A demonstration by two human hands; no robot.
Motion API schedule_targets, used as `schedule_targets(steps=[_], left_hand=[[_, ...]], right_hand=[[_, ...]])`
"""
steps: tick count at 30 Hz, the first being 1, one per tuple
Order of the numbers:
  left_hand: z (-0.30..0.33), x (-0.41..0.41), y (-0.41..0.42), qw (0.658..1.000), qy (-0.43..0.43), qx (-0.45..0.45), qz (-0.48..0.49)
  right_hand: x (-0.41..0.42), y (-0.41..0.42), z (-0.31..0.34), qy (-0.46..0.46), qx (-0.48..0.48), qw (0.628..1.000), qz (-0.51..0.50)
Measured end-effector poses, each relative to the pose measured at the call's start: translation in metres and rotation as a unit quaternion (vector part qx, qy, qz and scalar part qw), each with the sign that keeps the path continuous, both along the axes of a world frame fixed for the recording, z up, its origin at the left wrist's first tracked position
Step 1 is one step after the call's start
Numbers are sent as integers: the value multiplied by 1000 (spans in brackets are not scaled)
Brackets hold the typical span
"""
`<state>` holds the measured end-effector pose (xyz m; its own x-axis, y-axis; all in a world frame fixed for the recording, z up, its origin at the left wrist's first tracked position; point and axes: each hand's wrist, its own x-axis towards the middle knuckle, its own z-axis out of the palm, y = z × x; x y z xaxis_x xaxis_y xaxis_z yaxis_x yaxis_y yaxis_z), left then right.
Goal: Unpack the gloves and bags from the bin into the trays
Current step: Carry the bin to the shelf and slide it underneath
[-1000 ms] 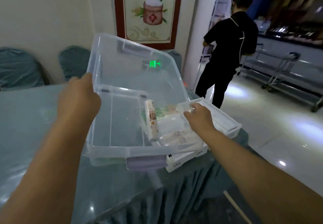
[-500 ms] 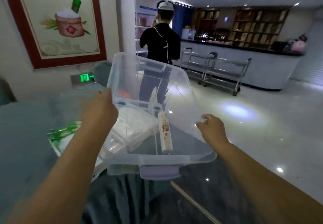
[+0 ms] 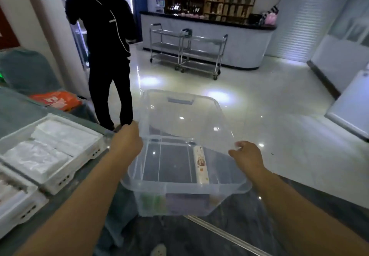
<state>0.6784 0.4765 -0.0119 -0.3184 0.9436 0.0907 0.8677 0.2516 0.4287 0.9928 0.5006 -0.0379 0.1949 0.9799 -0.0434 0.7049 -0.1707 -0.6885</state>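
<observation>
Far along, by the look of it: trays filled, bin nearly bare.

At the far left, on the bench (image 3: 18, 114) under its teal cloth, 2 white trays. Nearer tray (image 3: 14, 206) only partly in view, contents too cut off to name. Farther tray (image 3: 60, 178) packed with flat white plastic packets (image 3: 50, 146), gloves or bags, impossible to say which. Beyond it, near the bench's far edge, an orange bag (image 3: 58, 101) lying loose.

Right of the trays, left hand (image 3: 126, 143) closed over the left rim of the clear bin (image 3: 179, 188), fingers curled down out of sight. Bin held off the bench edge, above the floor, its far end tipped up. Inside, only 1 thing plainly seen: a slim white roll (image 3: 201, 165) with a printed label, lying along the bin floor toward the right wall. Greenish and purplish shapes behind the near wall, whether inside or beneath not clear.

Right hand (image 3: 246, 155) pinching the right rim, thumb over the edge, fingers bent beneath.

Likely left to do: lift out the roll, place it in a tray, put the bin aside.

Farther off, a person in black (image 3: 103, 36) standing on the glossy floor, back turned.
</observation>
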Motion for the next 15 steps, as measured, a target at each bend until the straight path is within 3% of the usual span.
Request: schedule_targets(steps=[8,15], left_hand=[[-98,24,178,986,-77,-94,-116],[-118,36,333,976,-89,-135,-143]], right_hand=[[36,129,-56,-24,-85,994,-67],[39,257,-76,-30,-136,983,-116]])
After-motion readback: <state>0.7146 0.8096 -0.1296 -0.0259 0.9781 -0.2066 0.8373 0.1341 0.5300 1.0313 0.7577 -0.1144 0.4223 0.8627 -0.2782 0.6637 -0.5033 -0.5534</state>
